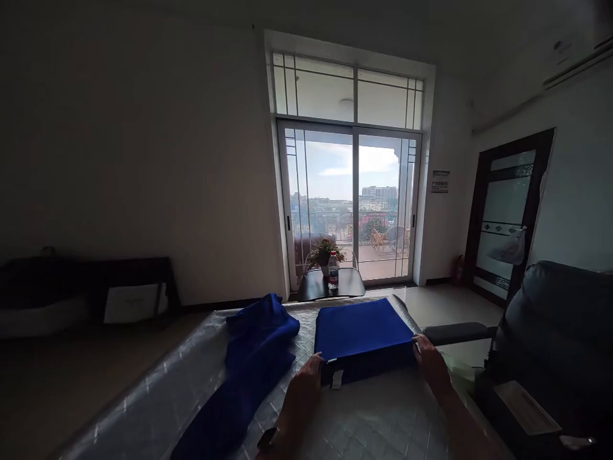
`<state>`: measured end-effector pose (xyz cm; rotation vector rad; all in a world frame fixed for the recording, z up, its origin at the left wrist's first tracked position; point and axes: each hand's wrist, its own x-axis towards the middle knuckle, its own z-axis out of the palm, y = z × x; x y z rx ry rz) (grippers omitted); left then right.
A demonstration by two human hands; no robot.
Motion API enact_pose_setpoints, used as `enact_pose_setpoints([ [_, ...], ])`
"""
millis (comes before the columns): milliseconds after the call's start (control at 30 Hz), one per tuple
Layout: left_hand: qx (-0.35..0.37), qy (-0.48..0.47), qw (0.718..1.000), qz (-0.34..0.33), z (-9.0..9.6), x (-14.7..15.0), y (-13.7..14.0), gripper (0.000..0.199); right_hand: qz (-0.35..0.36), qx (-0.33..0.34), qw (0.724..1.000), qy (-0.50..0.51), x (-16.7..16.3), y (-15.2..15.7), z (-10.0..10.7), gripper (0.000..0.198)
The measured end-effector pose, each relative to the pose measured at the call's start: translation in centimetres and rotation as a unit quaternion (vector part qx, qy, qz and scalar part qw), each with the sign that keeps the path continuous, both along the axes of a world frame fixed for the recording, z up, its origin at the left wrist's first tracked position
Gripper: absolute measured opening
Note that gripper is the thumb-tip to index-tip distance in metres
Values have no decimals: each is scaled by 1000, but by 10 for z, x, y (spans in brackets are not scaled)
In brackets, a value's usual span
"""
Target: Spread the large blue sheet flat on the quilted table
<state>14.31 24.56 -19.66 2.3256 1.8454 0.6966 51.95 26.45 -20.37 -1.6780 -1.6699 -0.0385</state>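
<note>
Pressing in from both sides, I have my left hand [306, 383] at the near left corner of a folded blue stack [363, 337] and my right hand [431, 364] at its near right corner. The stack is a neat, flat rectangle of deep blue cloth, several layers thick, with crisp straight edges and a smooth matte top. It lies on the mattress [373, 421], toward the far end and slightly right of centre. My left fingers curl against the stack's front edge, just beside a small pale tag [337, 378] hanging from it; whether they pinch the cloth or only press on it I cannot tell in this dim light. My right fingers lie along the right edge, touching the fabric, loosely bent rather than clenched. A dark band [268, 439] sits on my left wrist.

To the left of the stack, apart from it, a loose blue cloth [249, 364] of the same colour sprawls in soft, rumpled folds, running from the far end down toward me. The mattress surface is pale grey and quilted, with a glossy sheen like plastic wrap.

Beyond it stands a small dark round table [330, 285] bearing a clear water bottle [333, 271] and a potted plant [324, 251], in front of the glass sliding door [352, 204]. A dark padded chair [550, 332] stands at my right.
</note>
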Motion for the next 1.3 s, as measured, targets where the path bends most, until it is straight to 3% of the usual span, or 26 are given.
enact_pose_setpoints([
  [267,52,16,998,14,-2,2,-11,41,3,-30,999,-26,3,-3,-4,25],
  [433,48,43,998,1,8,3,-9,35,-8,-36,998,-44,1,-5,2,22],
  [633,42,38,997,-58,11,16,-6,55,46,-27,996,-72,-27,-3,2,48],
  [733,8,19,992,-125,3,21,-6,60,93,-56,991,-81,-39,-7,-5,57],
  [833,-35,10,990,-139,-2,20,-6,59,109,-91,987,-75,-41,-10,-10,59],
  [1000,-54,26,990,-126,6,22,-7,57,111,-98,987,-68,-39,-12,-9,57],
  [1133,-77,51,989,-113,26,12,-7,51,101,-87,989,-60,-42,-14,-7,53],
  [1200,-76,65,992,-82,41,-9,-7,48,96,-83,990,-62,-43,-15,-7,53],
  [1300,-51,90,994,32,62,-60,-8,49,90,-77,991,-63,-45,-17,-5,55],
])
